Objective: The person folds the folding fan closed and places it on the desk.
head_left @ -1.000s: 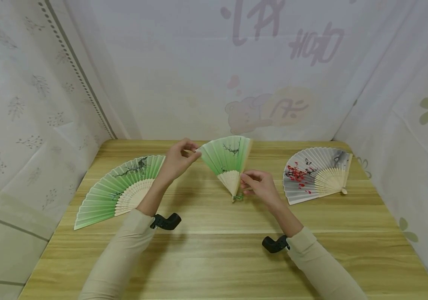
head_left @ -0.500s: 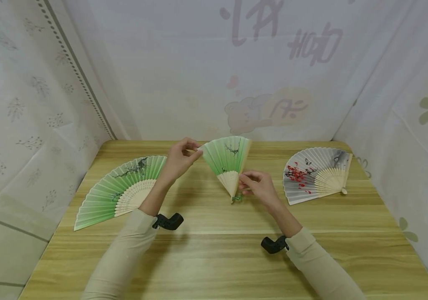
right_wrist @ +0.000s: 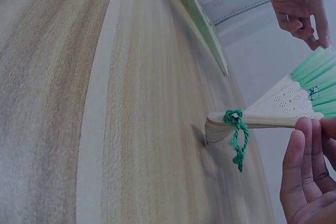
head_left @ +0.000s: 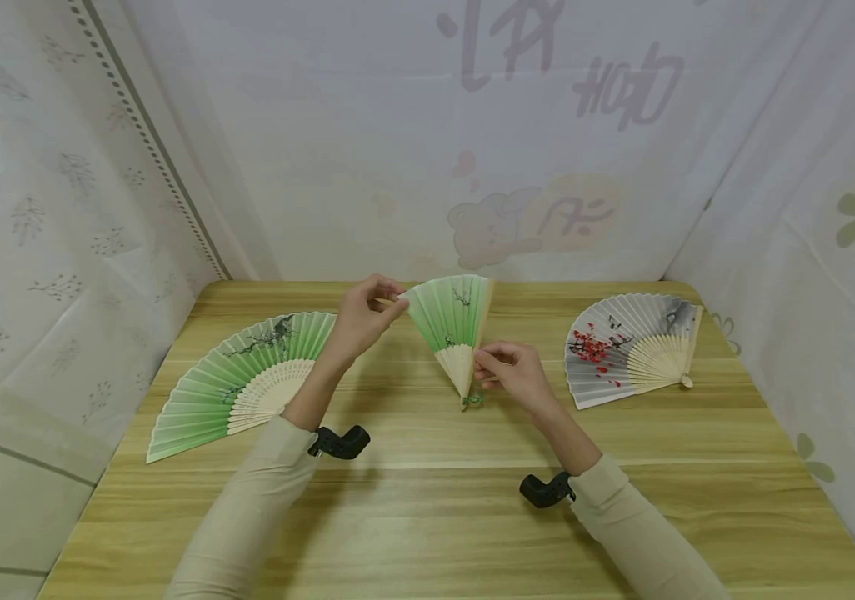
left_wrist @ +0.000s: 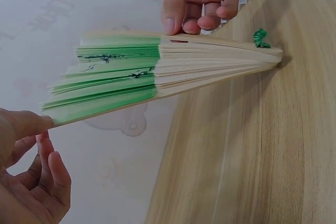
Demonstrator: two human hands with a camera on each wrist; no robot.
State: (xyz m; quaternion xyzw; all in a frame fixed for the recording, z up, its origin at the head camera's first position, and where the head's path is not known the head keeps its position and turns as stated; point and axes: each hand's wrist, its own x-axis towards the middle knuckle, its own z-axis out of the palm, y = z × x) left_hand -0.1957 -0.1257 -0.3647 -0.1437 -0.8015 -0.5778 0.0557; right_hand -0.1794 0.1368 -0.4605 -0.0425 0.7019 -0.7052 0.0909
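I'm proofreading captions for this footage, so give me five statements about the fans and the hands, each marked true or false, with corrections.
1. The left hand pinches an upper corner of the middle green fan. True.
2. The right hand holds the grey fan. False: the right hand pinches the edge of the middle green fan.
3. A green cord is tied at the narrow end of the middle green fan. True.
4. The grey fan has plain, unprinted cloth. False: the grey fan shows red blossoms.
5. The other green fan lies spread on the table. True.
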